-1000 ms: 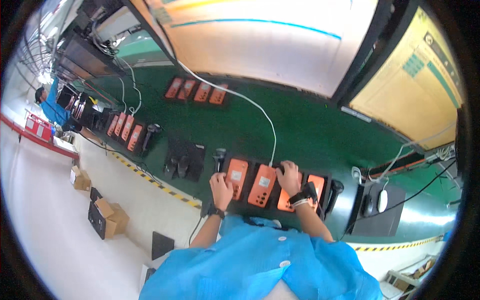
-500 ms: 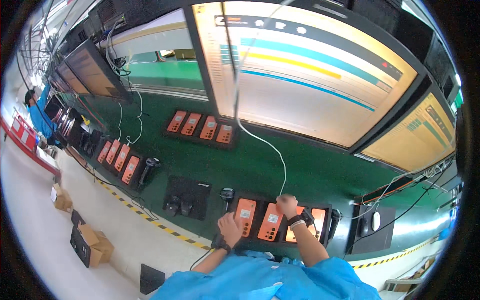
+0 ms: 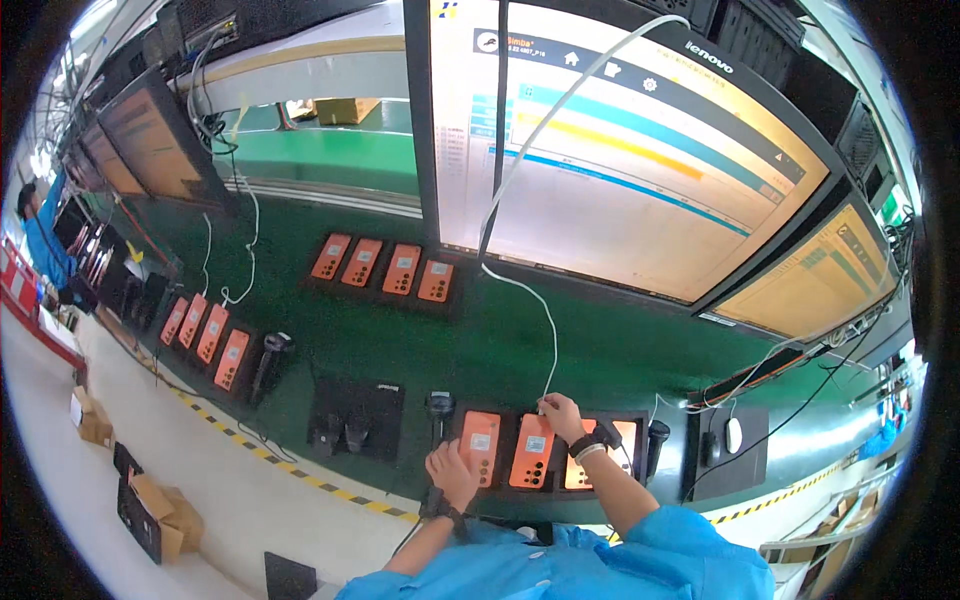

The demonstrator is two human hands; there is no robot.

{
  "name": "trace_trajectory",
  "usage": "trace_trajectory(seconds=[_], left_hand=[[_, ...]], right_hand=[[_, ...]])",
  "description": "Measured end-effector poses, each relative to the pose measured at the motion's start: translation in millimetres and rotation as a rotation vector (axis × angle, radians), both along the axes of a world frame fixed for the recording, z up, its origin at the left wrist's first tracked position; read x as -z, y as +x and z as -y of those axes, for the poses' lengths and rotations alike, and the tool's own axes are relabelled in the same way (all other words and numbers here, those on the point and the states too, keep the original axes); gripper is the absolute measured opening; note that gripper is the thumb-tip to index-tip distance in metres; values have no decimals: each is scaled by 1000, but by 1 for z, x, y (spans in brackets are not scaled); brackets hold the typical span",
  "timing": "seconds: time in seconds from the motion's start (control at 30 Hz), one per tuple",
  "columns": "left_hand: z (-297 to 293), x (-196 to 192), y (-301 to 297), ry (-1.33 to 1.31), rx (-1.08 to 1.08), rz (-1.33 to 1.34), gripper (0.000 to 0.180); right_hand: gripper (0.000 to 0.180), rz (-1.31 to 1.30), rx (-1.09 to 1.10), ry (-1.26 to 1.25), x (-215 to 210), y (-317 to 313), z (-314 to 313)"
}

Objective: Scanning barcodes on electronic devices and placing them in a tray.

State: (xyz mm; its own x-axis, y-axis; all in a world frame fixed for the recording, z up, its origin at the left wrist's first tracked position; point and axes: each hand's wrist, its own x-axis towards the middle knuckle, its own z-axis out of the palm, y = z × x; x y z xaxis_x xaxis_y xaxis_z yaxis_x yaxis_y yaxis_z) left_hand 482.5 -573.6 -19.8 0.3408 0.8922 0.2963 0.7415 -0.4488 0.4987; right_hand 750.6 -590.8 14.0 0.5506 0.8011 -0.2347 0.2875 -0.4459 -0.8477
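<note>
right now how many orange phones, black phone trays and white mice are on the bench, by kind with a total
Orange phones: 12
Black phone trays: 3
White mice: 1
Total: 16

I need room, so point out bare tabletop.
Bare green tabletop lies between the far smartphones and the black mat, and right of the white cable below the large monitor. The near smartphones are crowded by the left hand, right hand and handheld scanners.
</note>
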Motion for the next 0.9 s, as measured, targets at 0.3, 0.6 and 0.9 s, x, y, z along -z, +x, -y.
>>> trace_trajectory(seconds=[0.3,0.6,0.9], left_hand=[[6,4,2,82,-61,-71,45],[6,5,7,100,-74,-13,39],[6,5,8,170,-84,-56,36]], right_hand=[[29,26,18,115,18,11,-6],[39,67,-215,-103,26,22,-7],[36,43,-269,-75,16,27,-1]])
